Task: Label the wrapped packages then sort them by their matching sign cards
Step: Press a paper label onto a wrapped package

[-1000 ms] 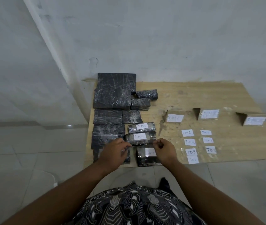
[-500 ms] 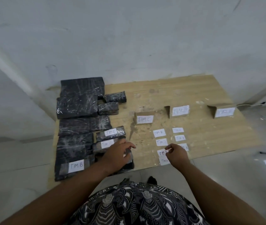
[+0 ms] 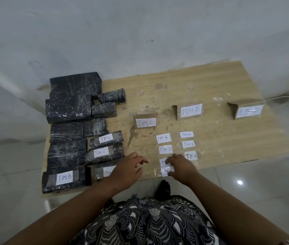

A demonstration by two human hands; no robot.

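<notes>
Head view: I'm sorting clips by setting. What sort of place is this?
Likely a bare room used as a makeshift packing spot, not a warehouse: a plain wooden table pushed against a blank plastered wall, a tiled floor, and handwritten cardboard sign cards.

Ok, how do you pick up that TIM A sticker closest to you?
Probably by its right edge. The nearest TIM A label lies flat on the table, so nothing sticks up. Lift that edge with a fingernail, then pinch. The right hand sits by its left side.
</notes>
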